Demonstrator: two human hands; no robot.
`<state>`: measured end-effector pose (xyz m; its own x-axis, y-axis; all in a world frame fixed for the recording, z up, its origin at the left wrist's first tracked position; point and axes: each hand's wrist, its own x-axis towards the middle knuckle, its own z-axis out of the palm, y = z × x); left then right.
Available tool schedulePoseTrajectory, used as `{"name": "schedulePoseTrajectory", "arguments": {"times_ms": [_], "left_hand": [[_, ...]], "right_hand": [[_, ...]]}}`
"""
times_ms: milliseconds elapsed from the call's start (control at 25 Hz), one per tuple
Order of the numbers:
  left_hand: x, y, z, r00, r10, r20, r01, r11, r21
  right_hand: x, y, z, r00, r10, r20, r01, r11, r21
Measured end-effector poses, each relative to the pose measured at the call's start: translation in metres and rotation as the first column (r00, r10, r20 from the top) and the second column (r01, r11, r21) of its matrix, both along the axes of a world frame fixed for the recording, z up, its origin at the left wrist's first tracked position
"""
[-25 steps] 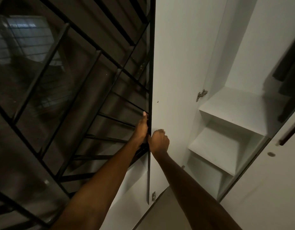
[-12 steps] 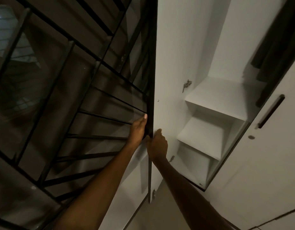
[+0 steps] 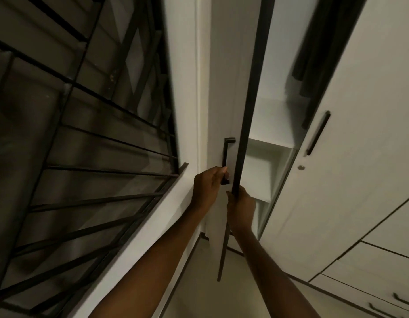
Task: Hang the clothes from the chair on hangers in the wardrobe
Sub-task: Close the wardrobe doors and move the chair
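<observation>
A person's left hand (image 3: 209, 183) is curling its fingers around the lower end of a slim black bar handle (image 3: 226, 157) mounted on a white wardrobe door (image 3: 231, 88), thumb lying along the top of the grip. Just beside it, the right hand (image 3: 241, 204) is clasping the door's dark free edge (image 3: 251, 92), fingers wrapped round the far side and out of sight. The door is standing nearly edge-on to the camera, its long axis running from the floor steeply upward and tilting slightly right in the picture; the handle is lying parallel to that edge. Behind the door, the open wardrobe compartment is showing white shelves (image 3: 268, 143) stacked one above another, and dark garments (image 3: 313, 47) are hanging in the upper right of the opening. A closed white door with its own black bar handle (image 3: 318, 134) is standing to the right. A black metal window grille (image 3: 84, 134) is filling the left side.
</observation>
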<state>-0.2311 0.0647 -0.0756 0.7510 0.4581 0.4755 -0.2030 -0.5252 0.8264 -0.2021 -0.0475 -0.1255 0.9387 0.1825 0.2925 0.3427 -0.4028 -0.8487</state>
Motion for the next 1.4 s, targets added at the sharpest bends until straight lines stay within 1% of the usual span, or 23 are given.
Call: {"name": "schedulePoseTrajectory", "arguments": {"times_ms": [200, 360, 520, 600, 680, 760, 880, 1080, 1120, 1240, 1400], "left_hand": [[0.054, -0.049, 0.007, 1.000, 0.002, -0.008, 0.000, 0.986, 0.164], [0.093, -0.076, 0.008, 0.999, 0.022, -0.026, -0.016, 0.979, 0.202], [0.119, -0.094, 0.012, 0.998, 0.065, -0.024, -0.056, 0.964, 0.260], [0.131, -0.097, 0.014, 0.998, 0.061, -0.036, -0.050, 0.964, 0.261], [0.145, -0.101, 0.013, 0.998, 0.043, -0.051, -0.028, 0.966, 0.258], [0.158, -0.106, 0.015, 0.997, 0.032, -0.066, -0.014, 0.967, 0.256], [0.180, -0.109, 0.016, 0.997, 0.024, -0.073, -0.004, 0.965, 0.264], [0.214, -0.114, 0.017, 0.998, 0.024, -0.057, -0.007, 0.960, 0.280], [0.222, -0.116, 0.017, 0.998, 0.020, -0.055, -0.004, 0.960, 0.279], [0.238, -0.123, 0.020, 0.999, 0.023, -0.041, -0.011, 0.963, 0.268], [0.262, -0.125, 0.019, 0.998, 0.059, -0.022, -0.049, 0.951, 0.306]], "right_hand": [[0.055, -0.049, 0.002, 0.992, -0.122, 0.018, 0.121, 0.992, 0.046], [0.093, -0.077, 0.007, 0.990, -0.138, 0.020, 0.136, 0.988, 0.077], [0.120, -0.090, 0.008, 0.979, -0.199, 0.045, 0.189, 0.968, 0.164], [0.127, -0.087, 0.007, 0.966, -0.257, 0.023, 0.249, 0.951, 0.184], [0.136, -0.083, 0.006, 0.940, -0.339, 0.031, 0.331, 0.931, 0.154], [0.149, -0.082, 0.006, 0.924, -0.383, 0.013, 0.375, 0.909, 0.183], [0.172, -0.088, 0.010, 0.908, -0.415, -0.054, 0.418, 0.888, 0.191], [0.211, -0.094, 0.014, 0.899, -0.437, -0.042, 0.439, 0.894, 0.092], [0.219, -0.095, 0.012, 0.897, -0.439, -0.059, 0.443, 0.893, 0.079], [0.243, -0.101, 0.014, 0.904, -0.408, -0.127, 0.423, 0.898, 0.119], [0.268, -0.102, 0.013, 0.906, -0.414, -0.089, 0.421, 0.902, 0.099]]}}
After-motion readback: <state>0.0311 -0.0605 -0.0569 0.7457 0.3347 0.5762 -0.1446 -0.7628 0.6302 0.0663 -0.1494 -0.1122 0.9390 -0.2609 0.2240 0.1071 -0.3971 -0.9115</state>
